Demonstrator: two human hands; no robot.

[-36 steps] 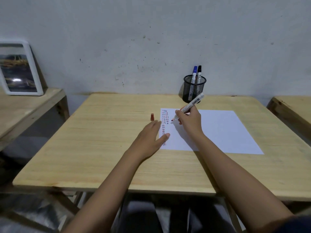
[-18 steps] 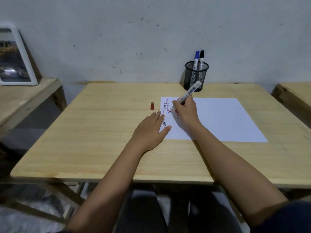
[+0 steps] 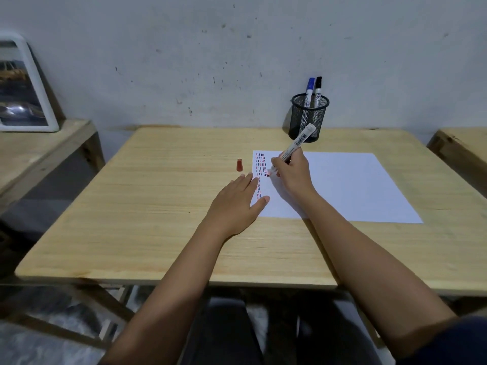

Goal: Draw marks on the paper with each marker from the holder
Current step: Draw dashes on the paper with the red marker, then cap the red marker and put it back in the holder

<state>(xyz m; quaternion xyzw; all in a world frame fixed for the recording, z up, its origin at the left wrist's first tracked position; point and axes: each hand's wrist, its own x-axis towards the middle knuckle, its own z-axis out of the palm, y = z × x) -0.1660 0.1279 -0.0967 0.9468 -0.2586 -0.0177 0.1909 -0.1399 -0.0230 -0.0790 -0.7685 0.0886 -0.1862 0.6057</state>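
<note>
A white sheet of paper (image 3: 342,185) lies on the wooden table (image 3: 158,219), with columns of short red, blue and black dashes along its left edge. My right hand (image 3: 292,175) grips a red marker (image 3: 295,146), its tip touching the paper beside the dashes. My left hand (image 3: 237,204) rests flat, fingers spread, on the paper's left edge. The marker's red cap (image 3: 239,164) stands upright on the table left of the paper. A black mesh holder (image 3: 308,117) at the back holds a blue marker (image 3: 308,92) and a black marker (image 3: 318,90).
A white-framed picture (image 3: 23,85) leans against the wall on a second wooden table (image 3: 39,154) to the left. Another table's corner (image 3: 461,146) shows at the right. A grey wall stands close behind the holder.
My right hand has brought the marker tip down and a little nearer along the paper, next to the dashes. The camera has tilted down. My left hand has stayed put.
</note>
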